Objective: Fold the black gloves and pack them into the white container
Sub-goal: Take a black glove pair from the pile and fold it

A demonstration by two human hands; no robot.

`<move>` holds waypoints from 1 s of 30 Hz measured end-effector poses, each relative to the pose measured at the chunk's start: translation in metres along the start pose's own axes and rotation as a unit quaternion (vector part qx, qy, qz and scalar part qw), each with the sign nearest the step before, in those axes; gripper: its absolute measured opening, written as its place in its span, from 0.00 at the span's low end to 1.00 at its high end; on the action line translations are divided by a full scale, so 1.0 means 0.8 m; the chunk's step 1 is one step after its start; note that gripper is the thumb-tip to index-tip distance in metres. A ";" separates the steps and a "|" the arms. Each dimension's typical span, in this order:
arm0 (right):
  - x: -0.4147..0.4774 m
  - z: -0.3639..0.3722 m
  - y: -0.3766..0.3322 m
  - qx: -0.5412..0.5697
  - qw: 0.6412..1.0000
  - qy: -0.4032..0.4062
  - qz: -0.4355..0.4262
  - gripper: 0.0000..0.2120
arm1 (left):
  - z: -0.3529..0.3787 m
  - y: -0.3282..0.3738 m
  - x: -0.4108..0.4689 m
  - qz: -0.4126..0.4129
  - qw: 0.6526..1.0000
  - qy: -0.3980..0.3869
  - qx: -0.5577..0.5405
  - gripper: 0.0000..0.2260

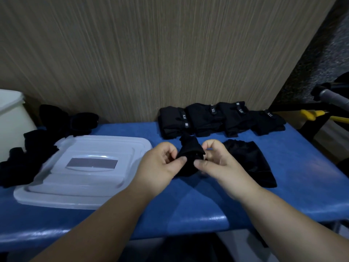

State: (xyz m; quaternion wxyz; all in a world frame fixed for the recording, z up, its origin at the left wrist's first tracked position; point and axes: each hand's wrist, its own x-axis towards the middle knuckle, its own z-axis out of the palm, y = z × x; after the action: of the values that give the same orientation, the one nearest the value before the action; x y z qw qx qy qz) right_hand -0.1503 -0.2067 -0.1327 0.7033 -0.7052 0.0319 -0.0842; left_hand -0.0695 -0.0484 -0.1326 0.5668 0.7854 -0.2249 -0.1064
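Now both hands, left hand and right hand, pinch black glove between them.

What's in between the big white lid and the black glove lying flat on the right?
In the head view, both hands are there: the left hand and the right hand pinch another black glove between them, above the blue table.
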 end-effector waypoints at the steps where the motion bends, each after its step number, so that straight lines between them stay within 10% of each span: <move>1: 0.000 -0.001 0.001 0.002 1.000 -0.014 0.004 0.18 | -0.001 0.001 0.001 -0.005 1.000 0.014 -0.002 0.13; 14: 0.001 0.000 0.002 -0.203 0.958 0.186 -0.079 0.16 | 0.002 0.004 -0.008 0.040 0.997 0.005 0.067 0.14; 25: -0.002 -0.002 0.002 -0.268 0.941 0.107 -0.177 0.13 | -0.008 0.004 -0.002 -0.112 0.977 -0.130 -0.126 0.37; 30: -0.005 -0.002 0.005 -0.328 0.933 0.005 -0.150 0.18 | -0.005 0.002 0.000 -0.116 0.985 -0.052 -0.116 0.11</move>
State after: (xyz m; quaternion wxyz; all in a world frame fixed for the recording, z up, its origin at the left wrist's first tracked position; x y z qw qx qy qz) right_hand -0.1541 -0.2074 -0.1372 0.4121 -0.8926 -0.0455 -0.1771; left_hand -0.0680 -0.0453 -0.1299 0.6259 0.7282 -0.1474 -0.2372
